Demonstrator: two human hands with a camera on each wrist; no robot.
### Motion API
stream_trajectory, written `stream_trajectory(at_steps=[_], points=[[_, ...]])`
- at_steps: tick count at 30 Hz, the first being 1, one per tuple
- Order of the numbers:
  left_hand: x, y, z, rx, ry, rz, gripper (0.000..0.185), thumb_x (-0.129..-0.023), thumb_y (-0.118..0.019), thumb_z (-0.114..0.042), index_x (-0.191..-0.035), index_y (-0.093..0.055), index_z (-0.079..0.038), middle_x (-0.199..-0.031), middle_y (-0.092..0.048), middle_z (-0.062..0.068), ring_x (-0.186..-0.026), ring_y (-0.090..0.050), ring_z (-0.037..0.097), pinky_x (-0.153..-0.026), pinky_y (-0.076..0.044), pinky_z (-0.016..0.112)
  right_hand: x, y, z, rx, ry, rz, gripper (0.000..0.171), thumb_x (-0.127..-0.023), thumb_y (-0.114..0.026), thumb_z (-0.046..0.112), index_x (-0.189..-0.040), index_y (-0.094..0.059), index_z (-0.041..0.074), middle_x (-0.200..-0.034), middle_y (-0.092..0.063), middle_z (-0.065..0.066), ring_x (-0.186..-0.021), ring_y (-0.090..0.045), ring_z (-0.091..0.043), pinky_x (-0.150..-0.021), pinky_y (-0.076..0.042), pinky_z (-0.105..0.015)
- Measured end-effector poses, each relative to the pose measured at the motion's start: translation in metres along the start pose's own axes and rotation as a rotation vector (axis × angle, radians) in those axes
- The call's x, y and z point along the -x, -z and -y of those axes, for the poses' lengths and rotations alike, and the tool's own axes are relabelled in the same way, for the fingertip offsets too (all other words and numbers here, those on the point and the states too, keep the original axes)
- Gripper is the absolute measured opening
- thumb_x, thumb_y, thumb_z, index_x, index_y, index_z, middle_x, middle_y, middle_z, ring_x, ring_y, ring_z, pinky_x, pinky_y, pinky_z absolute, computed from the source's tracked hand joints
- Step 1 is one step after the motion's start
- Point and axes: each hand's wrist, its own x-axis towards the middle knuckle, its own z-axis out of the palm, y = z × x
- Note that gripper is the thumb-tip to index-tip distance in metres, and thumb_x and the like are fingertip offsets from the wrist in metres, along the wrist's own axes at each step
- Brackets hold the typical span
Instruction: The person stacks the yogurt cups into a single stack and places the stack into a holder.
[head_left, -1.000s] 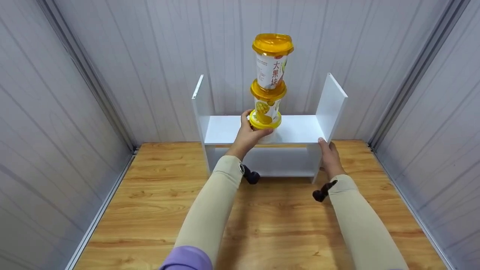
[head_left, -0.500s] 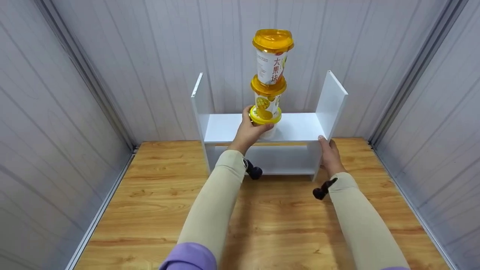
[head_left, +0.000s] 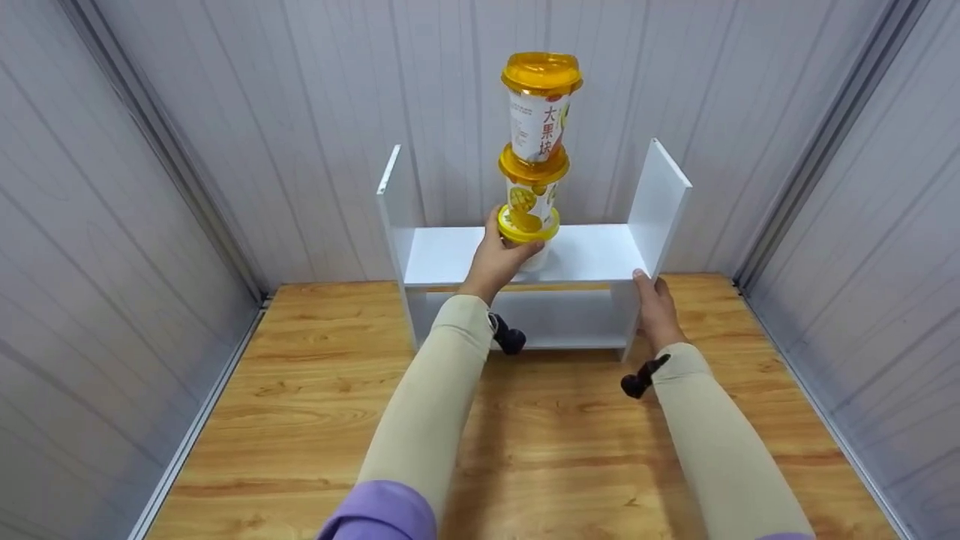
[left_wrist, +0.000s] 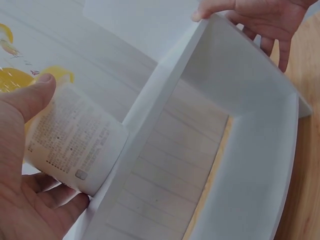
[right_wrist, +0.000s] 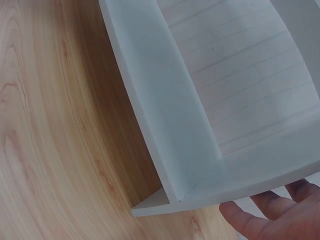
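Note:
Three yellow-lidded drink cups stand stacked on the upper board of a white shelf point(head_left: 592, 255): top cup point(head_left: 541, 105), middle cup point(head_left: 531, 191), bottom cup point(head_left: 534, 259). My left hand point(head_left: 504, 255) grips the bottom cup from the left, thumb on its yellow lid. The left wrist view shows that cup's printed white wall point(left_wrist: 75, 145) in my fingers, its base against the shelf board point(left_wrist: 150, 120). My right hand point(head_left: 651, 300) holds the front edge of the shelf's right side panel, thumb inside; the same hand point(left_wrist: 260, 20) grips that panel edge in the left wrist view.
The shelf stands at the back of a wooden table point(head_left: 555, 435), close to the grey panelled walls point(head_left: 150, 187) on three sides. A lower shelf compartment point(head_left: 559, 319) is open. The right wrist view shows the side panel's foot point(right_wrist: 155, 200) on the wood.
My left hand has moved the cup stack a little farther back over the shelf board. The right hand stays on the side panel.

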Motion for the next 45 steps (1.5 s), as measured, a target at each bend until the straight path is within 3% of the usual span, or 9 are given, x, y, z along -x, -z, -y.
stream_trajectory(at_steps=[9, 22, 30, 33, 38, 42, 45], points=[[-0.001, -0.002, -0.002, -0.058, 0.021, 0.008, 0.103, -0.086, -0.08, -0.043, -0.163, -0.012, -0.026, -0.154, -0.043, 0.0, -0.141, -0.041, 0.019, -0.12, -0.029, 0.042, 0.001, 0.004, -0.002, 0.001, 0.002, -0.009, 0.093, -0.095, -0.04, 0.072, -0.163, 0.005, 0.028, -0.169, -0.006, -0.012, -0.152, -0.014, -0.038, -0.117, -0.021, -0.064], [-0.003, -0.001, -0.004, -0.086, 0.093, -0.026, 0.108, -0.086, -0.079, -0.045, -0.164, -0.005, -0.03, -0.162, -0.035, 0.002, -0.148, -0.033, 0.023, -0.122, -0.023, 0.045, 0.003, -0.003, -0.002, 0.025, -0.01, -0.008, 0.096, -0.093, -0.041, 0.076, -0.163, 0.004, 0.028, -0.169, -0.006, -0.011, -0.153, -0.013, -0.036, -0.117, -0.021, -0.064], [0.004, -0.001, -0.003, -0.078, 0.077, -0.04, 0.115, -0.083, -0.08, -0.047, -0.163, 0.001, -0.031, -0.167, -0.022, 0.002, -0.153, -0.02, 0.025, -0.123, -0.016, 0.05, 0.005, 0.002, 0.002, 0.043, -0.047, 0.018, 0.099, -0.092, -0.041, 0.077, -0.163, 0.008, 0.028, -0.17, -0.003, -0.011, -0.153, -0.012, -0.036, -0.119, -0.019, -0.061], [0.009, 0.003, -0.004, -0.105, 0.068, -0.051, 0.115, -0.083, -0.08, -0.048, -0.163, 0.002, -0.03, -0.167, -0.023, 0.004, -0.153, -0.02, 0.027, -0.122, -0.018, 0.052, 0.006, 0.004, 0.006, 0.104, -0.023, 0.022, 0.1, -0.093, -0.041, 0.075, -0.163, 0.006, 0.021, -0.169, -0.006, -0.014, -0.152, -0.015, -0.036, -0.12, -0.02, -0.059], [0.02, 0.01, -0.004, -0.202, 0.052, -0.042, 0.113, -0.085, -0.078, -0.049, -0.163, 0.001, -0.03, -0.167, -0.022, 0.005, -0.153, -0.022, 0.027, -0.121, -0.022, 0.052, 0.014, 0.012, 0.012, 0.297, 0.104, -0.005, 0.101, -0.096, -0.041, 0.071, -0.162, -0.006, 0.004, -0.165, -0.015, -0.024, -0.149, -0.022, -0.04, -0.12, -0.024, -0.055], [0.031, 0.015, -0.002, -0.294, 0.034, -0.031, 0.111, -0.086, -0.077, -0.047, -0.163, 0.0, -0.029, -0.168, -0.018, 0.004, -0.153, -0.022, 0.026, -0.121, -0.024, 0.049, 0.024, 0.018, 0.017, 0.425, 0.146, -0.012, 0.104, -0.093, -0.039, 0.077, -0.16, -0.016, 0.001, -0.159, -0.028, -0.029, -0.144, -0.032, -0.043, -0.116, -0.03, -0.056], [0.04, 0.019, 0.0, -0.392, 0.009, -0.044, 0.112, -0.086, -0.076, -0.051, -0.164, 0.0, -0.025, -0.168, -0.019, 0.006, -0.152, -0.024, 0.026, -0.121, -0.026, 0.047, 0.033, 0.019, 0.02, 0.468, 0.165, -0.007, 0.107, -0.09, -0.04, 0.079, -0.16, -0.015, 0.001, -0.158, -0.028, -0.029, -0.143, -0.034, -0.044, -0.114, -0.033, -0.057]])
